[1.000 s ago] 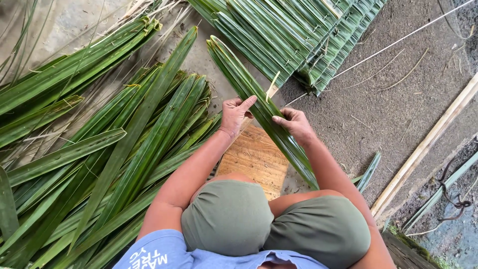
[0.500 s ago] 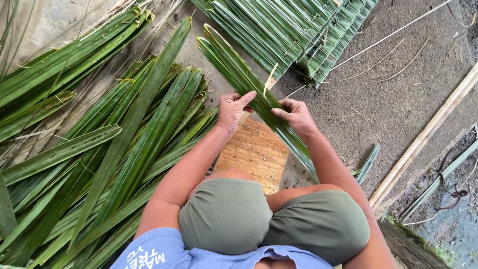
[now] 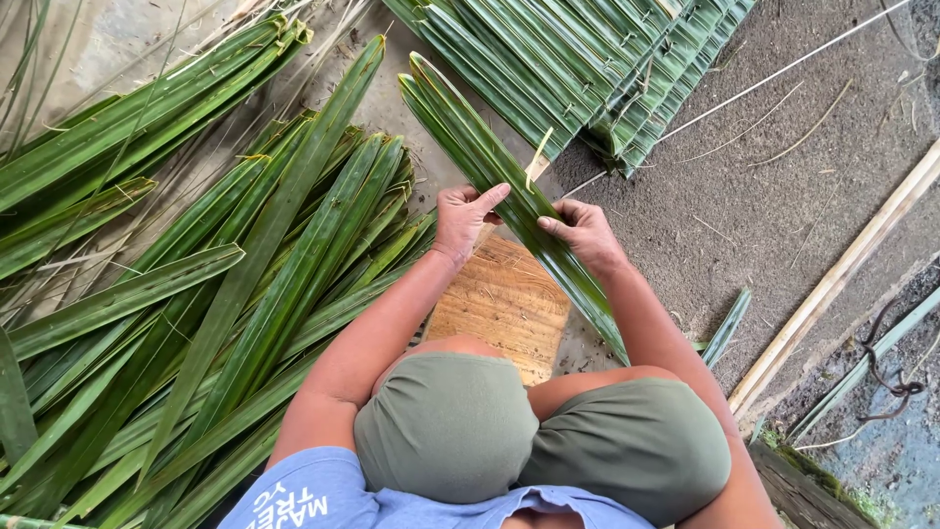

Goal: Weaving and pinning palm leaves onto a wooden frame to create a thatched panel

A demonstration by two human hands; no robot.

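Beside the loose green leaves [image 3: 196, 313] and above the wooden board [image 3: 504, 304], the left hand [image 3: 463, 217] and right hand [image 3: 585, 230] are closed on a long folded palm leaf [image 3: 490, 162], stitched leaf panels [image 3: 587, 69] lying beyond.

One view only — a head-worn camera, looking steeply down from above the person's own body. Bottom edge takes in the blue shirt [image 3: 323, 495] and bent knees [image 3: 446, 421], so the lens sits just above and behind them. It faces forward and down onto the ground [image 3: 783, 176]. Close range: forearms fill mid-frame, left hand [image 3: 462, 220] and right hand [image 3: 583, 233] near centre. Long green leaves [image 3: 196, 294] run off the left and top edges. No second view to overlap with.
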